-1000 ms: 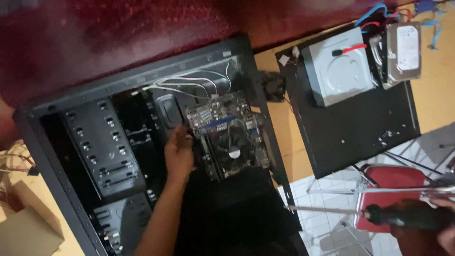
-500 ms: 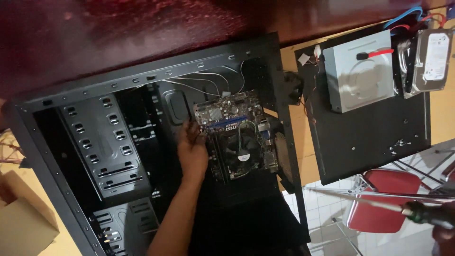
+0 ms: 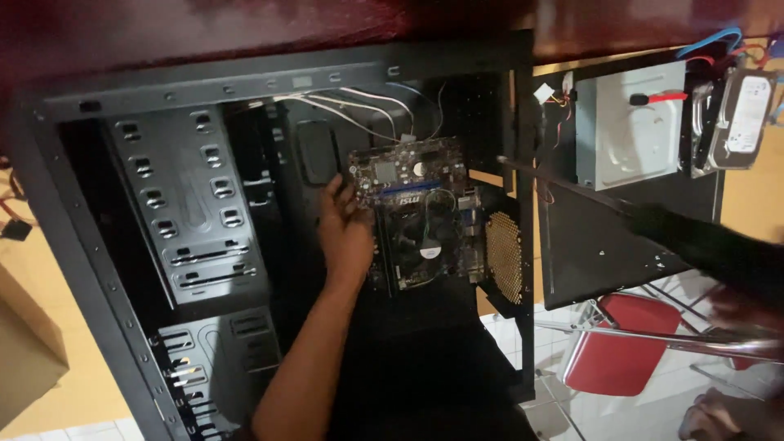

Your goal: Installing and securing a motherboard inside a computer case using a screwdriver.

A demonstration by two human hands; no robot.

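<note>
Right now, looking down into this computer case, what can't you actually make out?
- Right hand: head view, smeared by motion blur at the right edge; its grip on the screwdriver is unclear.
- Left hand: its fingers rest at the motherboard edge; what they touch is hidden beneath them.
- Motherboard screws: too small and dark to tell.
- Hard drive: partly hidden by cables near the right edge.

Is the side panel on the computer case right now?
No: the case lies open, with the left hand inside on the motherboard, and the panel lies beside it.
</note>
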